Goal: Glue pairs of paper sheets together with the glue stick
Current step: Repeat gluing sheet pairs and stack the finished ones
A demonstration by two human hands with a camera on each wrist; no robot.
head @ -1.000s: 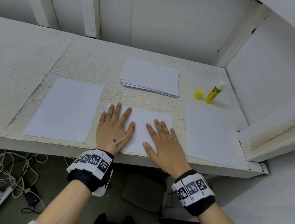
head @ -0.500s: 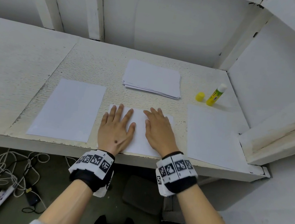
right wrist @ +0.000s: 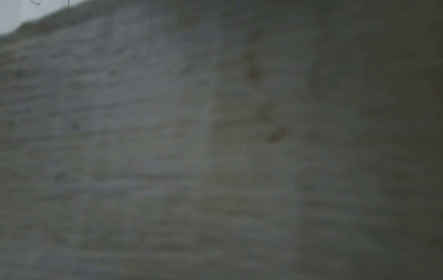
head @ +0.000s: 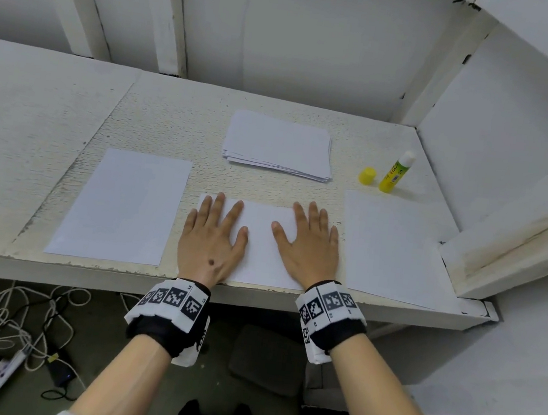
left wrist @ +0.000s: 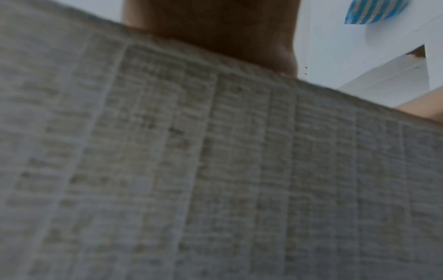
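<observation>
1. My left hand [head: 211, 244] lies flat on the left part of the middle sheet [head: 260, 240], fingers straight and slightly spread, palm down, clasping nothing
2. My right hand [head: 309, 246] lies flat on the right part of the same sheet, fingers straight and pointing away from me, thumb reaching inward; it presses without gripping
3. The middle sheet sits at the near edge of the white table [head: 173, 119], with a bare strip of paper showing between my 2 hands
4. A single sheet [head: 121, 205] lies to the left of it, apart from my left hand, and another single sheet [head: 388, 249] lies just to the right of my right hand
5. A stack of paper [head: 278, 145] rests farther back, behind the middle sheet
6. The glue stick [head: 396, 172] stands upright and uncapped at the back right, its white tip showing, with its yellow cap [head: 367, 175] just beside it on the left; both are well away from my hands
7. My 2 wrist views are blurred, showing only a rough close surface, so they add nothing about my fingers
</observation>
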